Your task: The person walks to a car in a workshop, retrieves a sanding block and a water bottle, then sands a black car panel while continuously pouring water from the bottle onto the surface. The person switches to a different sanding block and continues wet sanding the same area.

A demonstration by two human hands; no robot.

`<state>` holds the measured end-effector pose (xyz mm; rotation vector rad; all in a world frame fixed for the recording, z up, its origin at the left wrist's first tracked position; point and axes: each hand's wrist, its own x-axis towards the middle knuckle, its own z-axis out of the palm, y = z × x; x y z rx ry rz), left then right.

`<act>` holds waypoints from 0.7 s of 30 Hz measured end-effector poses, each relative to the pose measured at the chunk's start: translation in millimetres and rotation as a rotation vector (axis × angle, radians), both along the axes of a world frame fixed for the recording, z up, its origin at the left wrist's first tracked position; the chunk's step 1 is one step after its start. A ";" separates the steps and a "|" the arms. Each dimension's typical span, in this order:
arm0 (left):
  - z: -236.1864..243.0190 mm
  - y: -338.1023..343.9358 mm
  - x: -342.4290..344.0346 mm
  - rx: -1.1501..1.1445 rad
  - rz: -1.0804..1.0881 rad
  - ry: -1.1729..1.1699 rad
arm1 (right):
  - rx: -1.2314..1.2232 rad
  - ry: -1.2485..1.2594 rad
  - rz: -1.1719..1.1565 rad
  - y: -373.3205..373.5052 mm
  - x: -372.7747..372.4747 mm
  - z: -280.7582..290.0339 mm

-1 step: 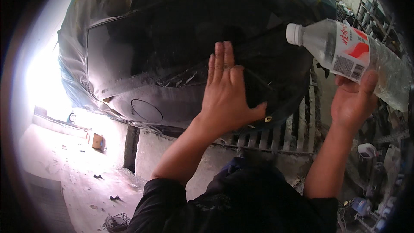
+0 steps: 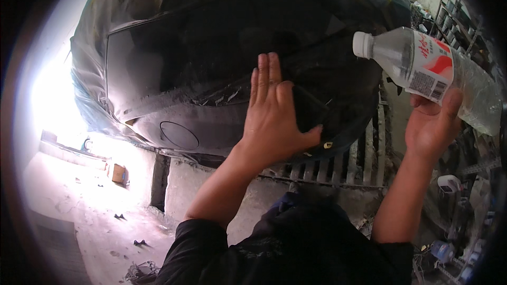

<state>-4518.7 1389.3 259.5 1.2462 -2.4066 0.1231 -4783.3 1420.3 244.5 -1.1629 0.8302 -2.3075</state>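
My left hand (image 2: 272, 116) lies with fingers stretched out against the dark bumper (image 2: 177, 95) of a car, its thumb spread to the right. Between thumb and fingers is a dark patch with a straight edge; I cannot make out whether it is a separate piece. Scuffs and pale scratches run along the bumper left of the fingers. On the right, my right hand (image 2: 433, 124) grips a clear plastic bottle (image 2: 393, 55) from below. It is tilted nearly level, white cap to the left, with a white and red label round its middle.
Masking film (image 2: 119, 2) with yellow tape covers the car above the bumper. A slatted floor grate (image 2: 338, 171) runs beneath it. Shelving with cans (image 2: 451, 21) and a white jug (image 2: 449, 183) stand at the right. A cardboard box (image 2: 117, 173) sits in bright light at left.
My left hand has shifted slightly left along the bumper. The bottle in my right hand has dipped a little, still in the same grip.
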 end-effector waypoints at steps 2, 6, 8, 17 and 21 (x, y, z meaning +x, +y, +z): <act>-1.1 5.3 15.2 0.016 0.020 0.018 | 0.074 -0.089 -0.032 10.1 0.0 -7.0; -3.8 15.7 45.1 0.058 0.052 0.081 | 0.145 -0.551 -0.129 36.7 20.3 -9.0; -5.9 21.2 56.0 0.101 -0.004 0.203 | 0.215 -0.677 -0.074 56.5 28.2 -11.3; -74.3 38.7 91.4 0.648 -0.313 0.529 | 0.534 -1.000 -0.039 183.5 26.1 -175.9; -94.9 47.6 74.1 0.850 -0.353 0.563 | 0.842 -1.257 -0.135 285.8 17.3 -281.1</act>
